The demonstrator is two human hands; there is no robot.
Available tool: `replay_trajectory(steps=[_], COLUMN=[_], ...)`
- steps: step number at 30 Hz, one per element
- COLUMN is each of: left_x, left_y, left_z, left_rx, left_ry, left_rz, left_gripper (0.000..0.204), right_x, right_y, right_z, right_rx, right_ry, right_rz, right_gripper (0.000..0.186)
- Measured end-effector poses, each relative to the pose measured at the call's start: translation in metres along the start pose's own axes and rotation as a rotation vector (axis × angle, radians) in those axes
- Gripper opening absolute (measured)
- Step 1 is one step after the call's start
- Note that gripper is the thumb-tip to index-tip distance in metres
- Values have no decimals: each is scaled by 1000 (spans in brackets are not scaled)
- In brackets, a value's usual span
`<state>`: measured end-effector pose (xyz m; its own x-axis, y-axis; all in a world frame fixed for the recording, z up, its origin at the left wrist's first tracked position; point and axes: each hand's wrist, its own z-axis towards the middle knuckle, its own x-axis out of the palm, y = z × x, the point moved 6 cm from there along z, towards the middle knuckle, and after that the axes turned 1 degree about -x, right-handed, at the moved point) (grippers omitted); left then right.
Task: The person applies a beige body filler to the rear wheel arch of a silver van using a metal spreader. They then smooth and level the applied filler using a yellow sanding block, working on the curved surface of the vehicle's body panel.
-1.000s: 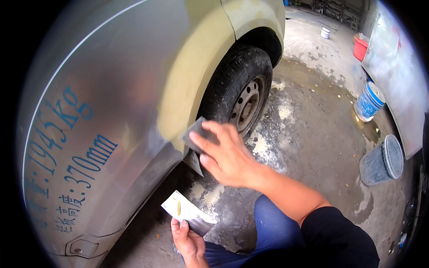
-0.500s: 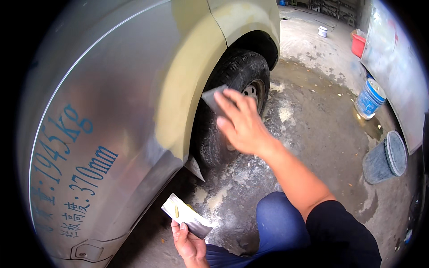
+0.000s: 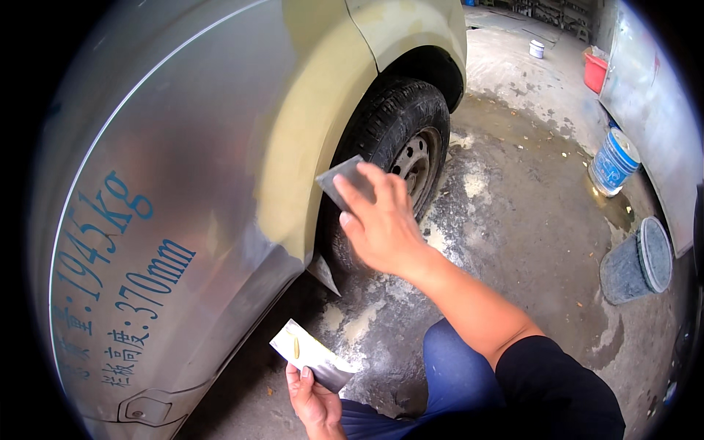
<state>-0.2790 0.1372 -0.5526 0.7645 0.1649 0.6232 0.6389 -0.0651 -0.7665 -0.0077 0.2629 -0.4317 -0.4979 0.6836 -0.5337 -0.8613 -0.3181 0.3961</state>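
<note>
My right hand (image 3: 383, 224) holds a flat grey putty spreader (image 3: 339, 178), fingers pressed along its face. The spreader's corner is near the lip of the wheel arch (image 3: 297, 132), which is coated in dull yellow filler; I cannot tell whether they touch. Behind the hand shows the black tyre (image 3: 389, 121). Low in front of me, my left hand (image 3: 315, 403) pinches a shiny metal plate (image 3: 323, 369) by its near edge. A small streak of yellow putty (image 3: 296, 347) lies on the plate. Grey bodywork (image 3: 183, 169) with blue lettering fills the left side.
A pointed flap (image 3: 323, 275) juts out below the arch. My bent knee (image 3: 458, 367) is between the arms. On the right stand a grey bucket (image 3: 627, 271), a blue-and-white pail (image 3: 613, 165) and a red bin (image 3: 595, 72), beside a leaning panel (image 3: 653, 81). Pale dust marks the concrete floor (image 3: 528, 220).
My right hand has moved down and slightly left with the spreader, nearer the arch lip. My left hand still holds the plate in nearly the same place. The view has shifted slightly.
</note>
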Motion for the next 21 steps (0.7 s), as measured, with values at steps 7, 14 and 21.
replay_trajectory(steps=[7, 14, 21], left_x=[1, 0, -3], left_y=[3, 4, 11], left_z=[0, 1, 4], left_rx=[-13, -15, -43], left_ry=[19, 27, 29], left_rz=[-24, -42, -49], left_gripper=[43, 42, 41], right_x=[-36, -36, -15], right_y=[-31, -10, 20], right_z=[69, 92, 64], right_rx=[82, 109, 57], right_ry=[-109, -5, 85], right_rz=[-102, -207, -257], right_gripper=[50, 51, 52])
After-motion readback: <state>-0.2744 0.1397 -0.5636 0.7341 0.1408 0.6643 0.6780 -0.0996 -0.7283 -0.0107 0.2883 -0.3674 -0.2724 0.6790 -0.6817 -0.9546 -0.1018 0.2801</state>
